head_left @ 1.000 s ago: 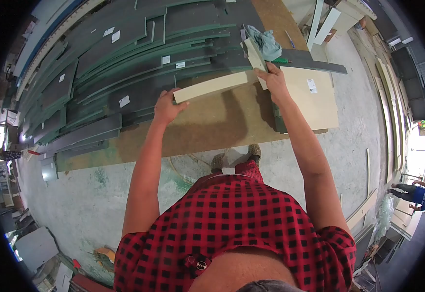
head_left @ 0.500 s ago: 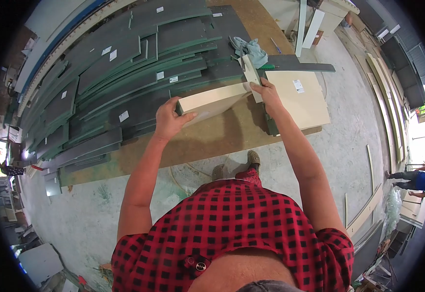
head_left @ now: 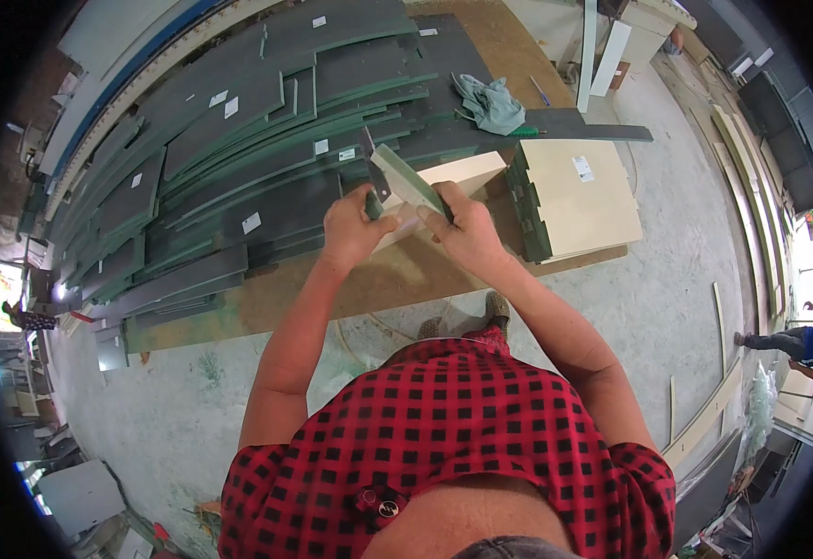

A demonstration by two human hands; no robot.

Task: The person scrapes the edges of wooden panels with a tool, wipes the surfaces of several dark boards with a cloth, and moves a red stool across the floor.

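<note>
My left hand (head_left: pixel 355 229) and my right hand (head_left: pixel 467 231) are close together in front of my body, above the near edge of the table. Between them is a narrow bent piece (head_left: pixel 401 175), with a cream face and a green edge. My right hand grips its right side, thumb in front. The fingers of my left hand close around its lower left part, by an upright dark strip (head_left: pixel 377 170). Behind both hands a shallow cream panel with folded edges (head_left: pixel 473 170) rests on the table, partly hidden.
Dark green-edged panels (head_left: pixel 211 177) lie stacked over the brown table (head_left: pixel 332 296). Right of my hands are stacked cream panels (head_left: pixel 579 196). A grey-green cloth (head_left: pixel 488 102) and a blue pen (head_left: pixel 540 91) lie farther back. Another person (head_left: pixel 802 345) is at the far right.
My left hand has let go of the cream panel, which now lies on the table. My right hand brought the narrow bent piece leftward, and both hands now hold it.
</note>
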